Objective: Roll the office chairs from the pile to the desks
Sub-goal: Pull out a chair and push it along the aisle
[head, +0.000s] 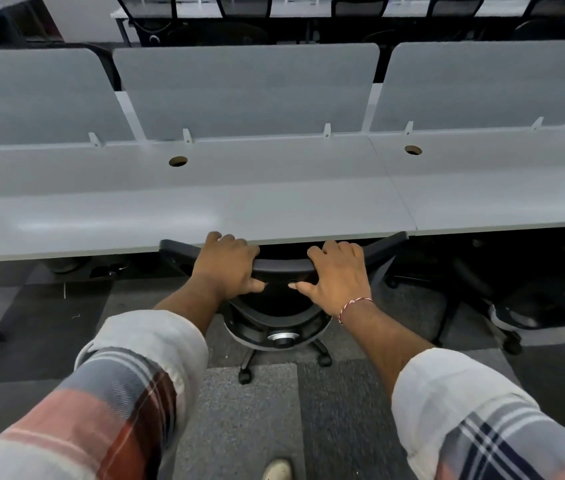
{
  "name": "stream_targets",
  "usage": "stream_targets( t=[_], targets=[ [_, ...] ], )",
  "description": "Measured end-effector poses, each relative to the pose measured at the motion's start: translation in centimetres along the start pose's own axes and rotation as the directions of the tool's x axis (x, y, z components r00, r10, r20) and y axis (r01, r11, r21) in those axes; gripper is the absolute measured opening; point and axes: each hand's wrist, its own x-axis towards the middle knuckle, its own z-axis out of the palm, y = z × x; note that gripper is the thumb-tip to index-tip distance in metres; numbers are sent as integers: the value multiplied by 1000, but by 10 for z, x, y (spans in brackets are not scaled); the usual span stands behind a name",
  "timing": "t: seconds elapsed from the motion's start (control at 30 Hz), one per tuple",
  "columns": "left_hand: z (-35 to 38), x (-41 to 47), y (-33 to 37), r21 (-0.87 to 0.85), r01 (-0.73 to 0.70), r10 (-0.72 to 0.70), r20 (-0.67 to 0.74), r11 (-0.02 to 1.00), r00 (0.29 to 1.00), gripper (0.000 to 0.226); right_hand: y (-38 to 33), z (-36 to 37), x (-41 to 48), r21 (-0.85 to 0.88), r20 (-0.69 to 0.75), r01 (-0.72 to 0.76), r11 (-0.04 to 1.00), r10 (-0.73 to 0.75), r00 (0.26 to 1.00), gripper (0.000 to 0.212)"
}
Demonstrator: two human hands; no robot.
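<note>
A black office chair (pixel 281 327) stands in front of me, its seat tucked under the grey desk (pixel 204 209) so that only the backrest top, lower back and wheeled base show. My left hand (pixel 227 265) grips the top edge of the backrest left of centre, fingers curled over it. My right hand (pixel 338 273) grips the same edge right of centre; a red-and-white thread circles that wrist. The backrest's top edge touches or nearly touches the desk's front edge.
Grey divider panels (pixel 246 91) stand along the desk's back. Two cable holes (pixel 178 161) pierce the desktop. Another black chair (pixel 502 306) sits under the neighbouring desk at right. More chairs (pixel 359 6) line the far row. Carpet tiles lie underfoot, and my shoe (pixel 277 469) shows at the bottom.
</note>
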Motion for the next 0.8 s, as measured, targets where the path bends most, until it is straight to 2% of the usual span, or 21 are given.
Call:
stream_targets(
  t=[0.17,0.37,0.47,0.6,0.73,0.8],
  targets=[
    [7,-2,2,16,10,-10,-50,1000,999,68,3,0,-2,-19,-7,12,1000,-12,1000,66],
    [13,-29,24,-74,178,-188,-174,981,967,74,-4,-4,-20,-11,31,31,999,-30,999,62],
    [17,-45,38,-84,226,-239,-204,970,949,88,-6,-3,-37,-1,35,19,1000,-19,999,75],
    [31,-80,62,-34,260,-262,-101,965,960,112,-11,-7,-64,37,86,66,997,-69,994,94],
    [54,-125,89,-2,194,-194,-5,981,981,102,-23,2,-105,57,100,223,973,-228,968,101],
    [68,-150,99,-19,205,-205,-3,979,979,95,-31,8,-123,72,112,276,958,-283,953,99]
  ],
)
